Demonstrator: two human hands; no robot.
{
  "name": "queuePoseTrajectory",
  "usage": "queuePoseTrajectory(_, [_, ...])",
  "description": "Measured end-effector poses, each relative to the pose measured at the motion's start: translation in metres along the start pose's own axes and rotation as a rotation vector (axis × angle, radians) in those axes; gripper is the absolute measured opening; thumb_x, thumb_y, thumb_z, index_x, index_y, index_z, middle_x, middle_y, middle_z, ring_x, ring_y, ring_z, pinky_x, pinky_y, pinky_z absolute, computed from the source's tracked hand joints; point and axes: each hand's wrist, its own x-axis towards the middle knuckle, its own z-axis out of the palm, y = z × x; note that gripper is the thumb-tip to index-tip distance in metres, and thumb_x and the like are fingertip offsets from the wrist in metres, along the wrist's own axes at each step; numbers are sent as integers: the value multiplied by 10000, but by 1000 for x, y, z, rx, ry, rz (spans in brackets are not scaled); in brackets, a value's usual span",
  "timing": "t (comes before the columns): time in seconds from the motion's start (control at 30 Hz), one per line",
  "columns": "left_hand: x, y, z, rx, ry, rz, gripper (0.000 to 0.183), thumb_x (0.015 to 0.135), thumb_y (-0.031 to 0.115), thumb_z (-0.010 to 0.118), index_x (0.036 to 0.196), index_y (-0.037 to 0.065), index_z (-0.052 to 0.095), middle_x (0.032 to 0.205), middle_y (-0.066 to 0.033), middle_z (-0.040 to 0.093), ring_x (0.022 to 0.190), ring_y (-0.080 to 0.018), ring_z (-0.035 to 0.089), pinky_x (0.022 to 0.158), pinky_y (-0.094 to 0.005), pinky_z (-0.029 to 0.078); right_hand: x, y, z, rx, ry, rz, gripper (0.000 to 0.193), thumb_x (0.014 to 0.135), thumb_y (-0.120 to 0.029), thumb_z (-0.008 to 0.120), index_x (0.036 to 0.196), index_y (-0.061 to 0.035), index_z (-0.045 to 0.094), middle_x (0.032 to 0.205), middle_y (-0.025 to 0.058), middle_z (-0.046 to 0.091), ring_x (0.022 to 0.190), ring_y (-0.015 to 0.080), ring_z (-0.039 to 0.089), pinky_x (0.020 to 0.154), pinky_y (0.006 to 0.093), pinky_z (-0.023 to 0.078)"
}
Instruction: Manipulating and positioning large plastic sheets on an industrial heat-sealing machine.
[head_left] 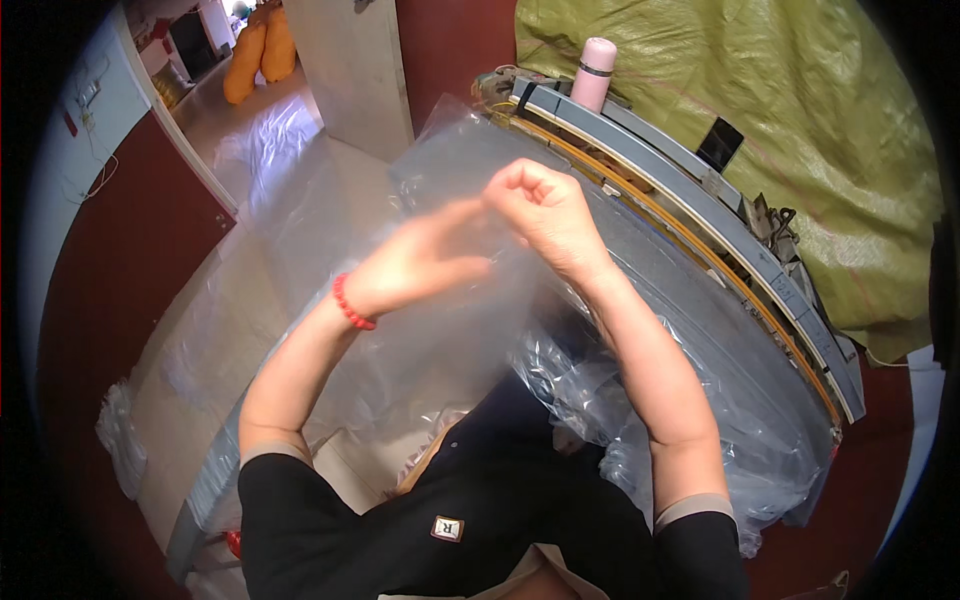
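Note:
My left hand [420, 262], smeared by motion, has its fingers stretched out toward my right hand and its thumb apart. A red bead bracelet [352, 303] circles the left wrist. My right hand [548, 215] is closed in a pinch with curled fingers. A clear plastic sheet [440, 345] hangs blurred below both hands and seems to be caught in that pinch, though the fingertips hide the exact grip. More crumpled clear plastic film [575, 385] lies beneath my right forearm, over the bench and against my lap.
A long machine bar [690, 160] with a yellow strip runs along the right side. On it stand a pink bottle [593, 75] and a dark phone [719, 144]. A yellow-green woven tarp [800, 120] covers the area behind. Orange sacks [262, 52] stand beyond the doorway.

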Motion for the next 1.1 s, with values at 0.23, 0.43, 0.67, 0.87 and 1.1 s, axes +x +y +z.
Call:
queuePoseTrajectory(0.23, [15, -2, -23, -48, 24, -33, 90, 876, 139, 501, 884, 50, 508, 839, 20, 511, 787, -51, 477, 723, -208, 388, -12, 11, -2, -108, 34, 73, 269, 698, -224, 736, 739, -50, 535, 562, -14, 517, 460, 37, 451, 392, 192, 349])
queuePoseTrajectory(0.43, [19, -17, -72, -143, 508, 109, 78, 874, 138, 500, 892, 63, 509, 850, 32, 505, 781, -62, 464, 726, -190, 373, -38, 16, 11, -119, -518, 117, 192, 753, -203, 675, 759, -19, 620, 699, 4, 590, 672, 83, 538, 652, 228, 426])
queuePoseTrajectory(0.67, [22, -17, -149, -34, 826, 259, 87, 891, 97, 464, 952, 58, 512, 936, -44, 524, 883, -138, 513, 793, -238, 387, -50, 3, 5, 501, -723, 238, 194, 814, -161, 612, 905, -26, 506, 663, 28, 539, 588, 86, 524, 558, 239, 448])
queuePoseTrajectory(0.87, [-53, -65, -353, 443, 1536, 27, 137, 776, 111, 558, 874, 19, 584, 832, -82, 608, 720, -136, 556, 667, -282, 473, -53, -33, -25, -395, -815, -92, 266, 709, -194, 711, 881, -40, 579, 760, 38, 595, 708, 111, 542, 640, 275, 455])
queuePoseTrajectory(1.1, [-164, 28, -383, 881, 1939, 125, 189, 818, 139, 506, 755, -23, 581, 701, -80, 597, 607, -162, 526, 562, -296, 454, -10, -161, -199, -918, 1064, -836, 106, 781, -39, 482, 824, -62, 576, 678, 31, 558, 617, 84, 495, 557, 227, 417])
